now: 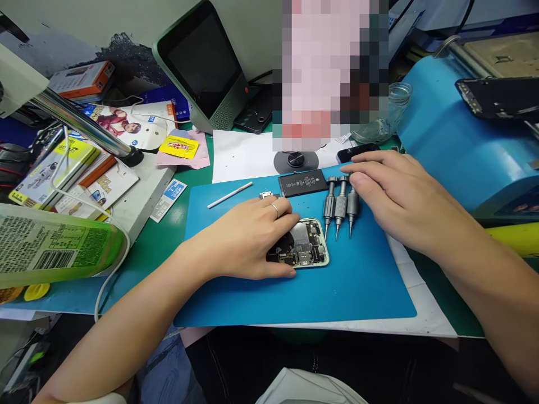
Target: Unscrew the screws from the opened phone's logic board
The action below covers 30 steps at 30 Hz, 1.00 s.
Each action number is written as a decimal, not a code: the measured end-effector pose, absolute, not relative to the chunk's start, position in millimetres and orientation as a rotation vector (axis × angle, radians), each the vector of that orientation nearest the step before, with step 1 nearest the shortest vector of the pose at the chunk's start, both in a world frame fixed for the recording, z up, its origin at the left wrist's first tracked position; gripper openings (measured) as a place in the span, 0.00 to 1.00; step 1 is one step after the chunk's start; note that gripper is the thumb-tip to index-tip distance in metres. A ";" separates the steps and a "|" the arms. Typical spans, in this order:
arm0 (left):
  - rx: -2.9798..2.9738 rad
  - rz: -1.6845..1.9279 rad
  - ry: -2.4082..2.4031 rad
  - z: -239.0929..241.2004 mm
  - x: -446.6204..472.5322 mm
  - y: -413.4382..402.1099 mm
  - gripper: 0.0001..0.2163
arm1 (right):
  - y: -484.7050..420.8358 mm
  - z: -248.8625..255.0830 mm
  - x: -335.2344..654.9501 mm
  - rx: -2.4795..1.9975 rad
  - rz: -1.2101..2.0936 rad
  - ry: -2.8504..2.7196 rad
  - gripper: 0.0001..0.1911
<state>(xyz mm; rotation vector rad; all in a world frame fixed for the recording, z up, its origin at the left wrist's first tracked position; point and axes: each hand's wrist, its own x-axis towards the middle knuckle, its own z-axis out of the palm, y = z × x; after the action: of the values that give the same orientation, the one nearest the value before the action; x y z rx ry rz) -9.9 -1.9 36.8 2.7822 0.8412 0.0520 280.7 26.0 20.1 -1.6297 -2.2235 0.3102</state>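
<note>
An opened phone (319,241), its circuit board and metal parts exposed, lies on a blue mat (337,297). My left hand (248,238) spans its left part, thumb on the near edge and fingers over the far edge, hiding that end. Three grey precision screwdrivers (340,206) lie side by side to the right of the phone, tips toward me. My right hand (400,193) is over the top of the rightmost one, fingers stretched out; whether they touch it is hard to tell. A black battery (303,183) lies beyond the phone, with a small metal part (268,194) near my left knuckles.
A white stick (229,195) lies on the mat's far left. Behind stand a smart display (202,62) and a round black-centred disc (296,161). A blue machine (446,140) flanks the right; a green bottle (59,247) and a lamp post (84,123) flank the left.
</note>
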 end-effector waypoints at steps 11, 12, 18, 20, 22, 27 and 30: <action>2.772 0.030 0.845 38.0 -10.5 -2.1 0.31 | 19.5 21.7 278.0 -1.363 0.212 -2.292 0.15; 2.767 0.026 0.845 38.2 -10.4 -2.0 0.32 | 16.9 23.7 276.1 -1.282 0.210 -2.310 0.12; 2.750 0.043 0.836 36.1 -11.1 -1.5 0.33 | 3.2 20.7 261.0 -0.581 0.280 -2.536 0.06; 2.753 0.047 0.835 35.0 -11.9 -1.5 0.32 | 1.3 15.4 258.3 -0.521 0.354 -2.588 0.09; 2.754 0.047 0.832 34.4 -12.8 -1.4 0.32 | 0.5 11.4 257.3 -0.513 0.423 -2.612 0.12; 2.756 0.036 0.831 35.2 -12.9 -1.4 0.31 | 0.0 9.5 257.8 -0.502 0.485 -2.622 0.14; 2.759 0.032 0.833 36.0 -11.9 -1.4 0.29 | -0.2 10.4 257.2 -0.499 0.497 -2.630 0.14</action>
<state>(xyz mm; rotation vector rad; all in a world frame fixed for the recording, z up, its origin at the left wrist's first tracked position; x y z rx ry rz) -11.9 -1.4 36.0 2.7593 0.8333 0.0324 257.2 -0.2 10.4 -0.4988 -2.6304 0.4966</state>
